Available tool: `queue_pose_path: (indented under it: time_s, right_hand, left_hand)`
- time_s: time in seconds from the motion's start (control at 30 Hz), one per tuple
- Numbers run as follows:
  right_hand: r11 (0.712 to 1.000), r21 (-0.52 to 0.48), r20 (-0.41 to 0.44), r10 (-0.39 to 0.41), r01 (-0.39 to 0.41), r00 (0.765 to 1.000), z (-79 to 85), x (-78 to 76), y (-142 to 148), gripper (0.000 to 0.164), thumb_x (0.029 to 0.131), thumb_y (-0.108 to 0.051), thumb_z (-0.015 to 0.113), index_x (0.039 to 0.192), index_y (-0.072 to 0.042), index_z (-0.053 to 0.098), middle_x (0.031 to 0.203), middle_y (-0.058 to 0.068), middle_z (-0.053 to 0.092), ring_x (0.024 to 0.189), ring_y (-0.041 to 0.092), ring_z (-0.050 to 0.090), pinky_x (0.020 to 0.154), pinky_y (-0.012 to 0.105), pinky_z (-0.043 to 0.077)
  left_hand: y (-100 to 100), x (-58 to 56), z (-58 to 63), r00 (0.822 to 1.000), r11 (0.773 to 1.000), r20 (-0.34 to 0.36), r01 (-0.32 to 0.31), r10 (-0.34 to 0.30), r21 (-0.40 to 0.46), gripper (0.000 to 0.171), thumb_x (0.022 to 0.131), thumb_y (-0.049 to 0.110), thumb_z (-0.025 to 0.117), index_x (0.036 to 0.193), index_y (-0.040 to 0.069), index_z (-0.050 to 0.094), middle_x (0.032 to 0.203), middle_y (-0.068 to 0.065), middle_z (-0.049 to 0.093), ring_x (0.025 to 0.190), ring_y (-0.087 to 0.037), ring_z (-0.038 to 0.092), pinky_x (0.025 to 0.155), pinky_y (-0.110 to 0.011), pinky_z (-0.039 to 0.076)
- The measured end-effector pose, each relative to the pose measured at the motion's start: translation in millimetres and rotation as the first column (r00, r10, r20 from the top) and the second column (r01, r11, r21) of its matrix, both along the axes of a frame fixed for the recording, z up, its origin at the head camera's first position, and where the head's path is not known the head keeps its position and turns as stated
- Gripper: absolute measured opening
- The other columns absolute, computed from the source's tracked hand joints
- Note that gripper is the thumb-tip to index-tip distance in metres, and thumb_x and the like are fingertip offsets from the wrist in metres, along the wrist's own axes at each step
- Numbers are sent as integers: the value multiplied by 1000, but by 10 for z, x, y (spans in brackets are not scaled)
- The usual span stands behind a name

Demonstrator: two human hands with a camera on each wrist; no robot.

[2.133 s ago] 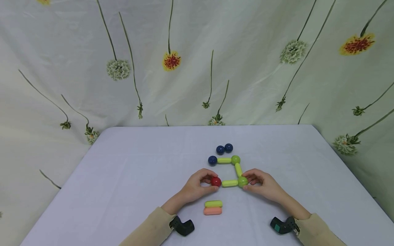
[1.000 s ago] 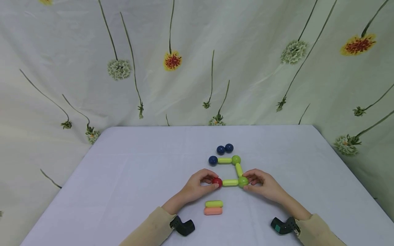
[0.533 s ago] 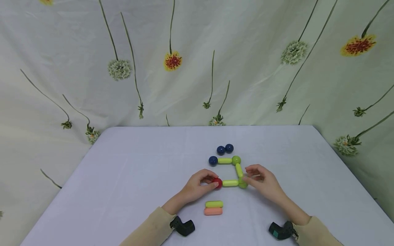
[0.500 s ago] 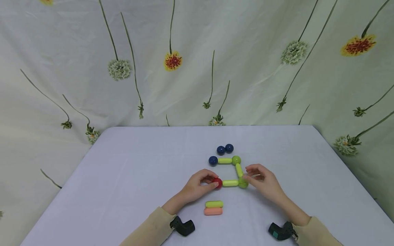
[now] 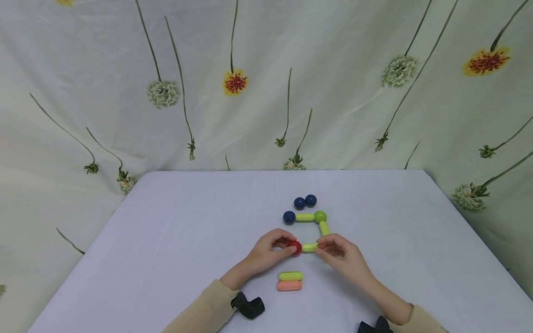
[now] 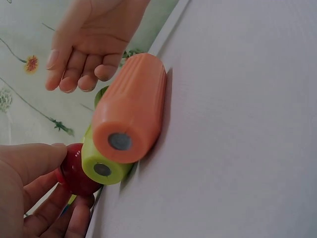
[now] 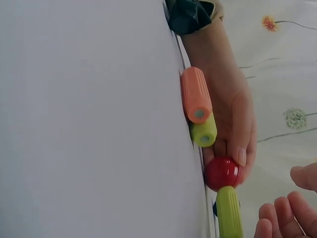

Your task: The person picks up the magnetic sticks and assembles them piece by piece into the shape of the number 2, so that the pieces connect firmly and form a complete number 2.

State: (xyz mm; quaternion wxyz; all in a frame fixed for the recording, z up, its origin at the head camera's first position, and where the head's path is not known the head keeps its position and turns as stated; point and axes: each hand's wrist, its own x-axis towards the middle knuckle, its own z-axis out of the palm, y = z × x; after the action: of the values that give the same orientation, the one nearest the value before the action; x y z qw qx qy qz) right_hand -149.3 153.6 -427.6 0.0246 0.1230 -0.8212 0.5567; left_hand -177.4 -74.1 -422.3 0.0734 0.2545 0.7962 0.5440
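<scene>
In the head view my left hand (image 5: 260,254) pinches a red magnetic ball (image 5: 296,248) between thumb and fingers. A yellow-green magnetic rod (image 5: 308,248) touches the ball's right side. Over that rod's right end hovers my right hand (image 5: 347,261), its fingers loosely bent. In the right wrist view its thumb (image 7: 304,177) and fingers stand apart with nothing between them. The hand hides the corner ball. Beyond it, a second rod (image 5: 323,228) runs up to a green ball (image 5: 320,216), then a third rod (image 5: 305,217) leads to a dark blue ball (image 5: 289,217).
A loose yellow-green rod (image 5: 290,276) and an orange rod (image 5: 289,286) lie side by side nearer the body. Behind the joined pieces sit two dark blue balls (image 5: 305,202). A white cloth covers the table (image 5: 187,222); a flowered curtain (image 5: 333,92) hangs behind.
Earlier the red ball moved slightly right against the rod. My right hand has let go of the green corner ball, lifted, then shifted left over the rod's end. The left hand stays in place.
</scene>
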Motion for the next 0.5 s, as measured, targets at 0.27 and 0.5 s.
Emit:
queue_pose_path:
  time_s: [0.27,0.5]
  right_hand:
    - [986,-3,14,168,-168,986,-79,135,-122,22,85,-19,70,102,-6,64,95,-1,65,83,10,60,75,25,50]
    - [972,-3,1,237,-237,972,-216,200,-211,21,85,-19,70,103,-9,65,104,1,63,92,14,59,78,27,50]
  left_hand:
    - [0,3,4,1000,1000,-11,4,-4,2,22,89,7,63,109,-2,60,106,-13,60,92,-22,58,84,-30,49]
    - [-2,-2,-7,1000,1000,-27,5,-5,6,21,89,6,63,108,-2,61,104,-12,61,93,-21,59,84,-29,49]
